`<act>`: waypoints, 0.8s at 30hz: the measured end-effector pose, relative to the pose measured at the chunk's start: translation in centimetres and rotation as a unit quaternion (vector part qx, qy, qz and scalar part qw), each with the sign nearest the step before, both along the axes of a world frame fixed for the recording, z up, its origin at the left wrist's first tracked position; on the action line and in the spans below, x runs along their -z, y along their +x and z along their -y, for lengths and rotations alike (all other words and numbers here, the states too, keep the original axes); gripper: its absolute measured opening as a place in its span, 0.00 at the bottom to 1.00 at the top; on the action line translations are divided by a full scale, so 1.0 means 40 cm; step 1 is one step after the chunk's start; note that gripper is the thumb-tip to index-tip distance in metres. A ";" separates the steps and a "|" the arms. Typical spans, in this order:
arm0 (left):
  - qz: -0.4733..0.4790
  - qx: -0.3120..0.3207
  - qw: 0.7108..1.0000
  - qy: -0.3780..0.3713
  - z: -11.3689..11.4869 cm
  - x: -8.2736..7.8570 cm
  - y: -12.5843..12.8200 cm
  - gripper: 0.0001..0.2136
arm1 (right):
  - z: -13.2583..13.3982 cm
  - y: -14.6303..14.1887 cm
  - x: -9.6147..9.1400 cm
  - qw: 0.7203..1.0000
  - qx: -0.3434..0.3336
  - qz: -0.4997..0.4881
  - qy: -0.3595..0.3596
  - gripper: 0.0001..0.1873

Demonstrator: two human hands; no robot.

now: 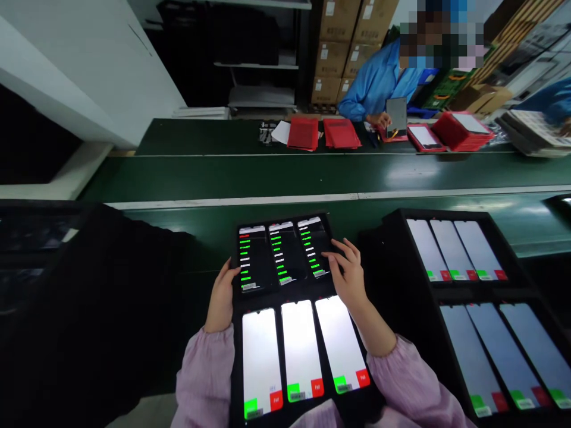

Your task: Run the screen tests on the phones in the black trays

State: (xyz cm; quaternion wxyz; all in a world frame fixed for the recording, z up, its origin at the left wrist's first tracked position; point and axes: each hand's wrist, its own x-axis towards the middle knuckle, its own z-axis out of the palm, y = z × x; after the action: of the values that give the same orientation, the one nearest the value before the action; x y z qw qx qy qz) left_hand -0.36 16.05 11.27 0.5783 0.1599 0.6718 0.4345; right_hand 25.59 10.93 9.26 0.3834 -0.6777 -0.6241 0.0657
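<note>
A black foam tray (256, 301) lies before me with two rows of smartphones set in it. In its far row, three phones show dark screens with lines of green and white text; the left phone (256, 267) has a red line at its top. My left hand (220, 297) grips the tray's left edge, thumb on top beside that phone. Over the right dark-screened phone (316, 238), my right hand (350, 279) has its fingers apart, a fingertip at the screen. The near row's phones, such as the middle one (300, 345), glow white with green and red buttons.
Another black tray (464, 292) of lit phones stands at the right. Behind runs a green conveyor bench (223, 172). Across it, a co-worker in blue (372, 83) handles a flat grey panel (396, 116) near red sleeves (303, 132). Dark draped material (129, 285) lies at the left.
</note>
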 end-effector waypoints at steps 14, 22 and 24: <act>-0.024 0.028 0.999 -0.030 -0.079 0.013 -0.006 0.16 | -0.007 -0.005 0.003 1.000 -0.006 -0.001 -0.003 0.20; -0.037 0.082 0.995 0.031 -0.146 0.070 -0.013 0.15 | -0.015 -0.010 0.005 0.999 -0.010 0.031 -0.004 0.20; -0.034 0.094 0.994 0.044 -0.141 0.072 -0.013 0.13 | -0.033 -0.023 0.000 0.998 -0.035 0.050 -0.006 0.19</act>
State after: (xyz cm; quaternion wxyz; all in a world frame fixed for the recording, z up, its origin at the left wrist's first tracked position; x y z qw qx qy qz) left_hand -0.86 21.68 8.41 0.5857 0.2625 0.6536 0.4010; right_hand 24.69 12.23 9.28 0.3449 -0.6599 -0.6657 0.0488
